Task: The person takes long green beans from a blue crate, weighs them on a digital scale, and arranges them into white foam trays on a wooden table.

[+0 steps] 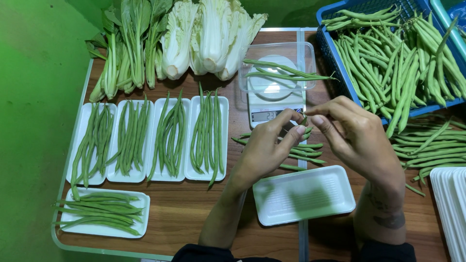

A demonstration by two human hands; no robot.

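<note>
Left hand: the left hand hovered over the middle of the wooden table, thumb and forefinger pinched shut on a short green bean.
Right hand: the right hand met it from the other side, its grip closed on the same bean (fingertips of both hands nearly touching).
Bean's place: held in the air just in front of the small white digital scale, above a loose bunch of green beans lying on the table.
Scale: a clear plastic tub sat on it with a few long beans laid across its rim.
Open room: below the hands lay an empty white foam tray; bare wood showed along the near edge.
Left side: four filled white foam trays stood edge to edge, a fifth filled foam tray close to the table's rounded front corner.
Far edge: leafy green stalks and pale napa cabbages lined the back.
Right side: a blue plastic crate heaped with beans crowded the scale, more loose beans and a stack of empty white trays beside the right wrist.
</note>
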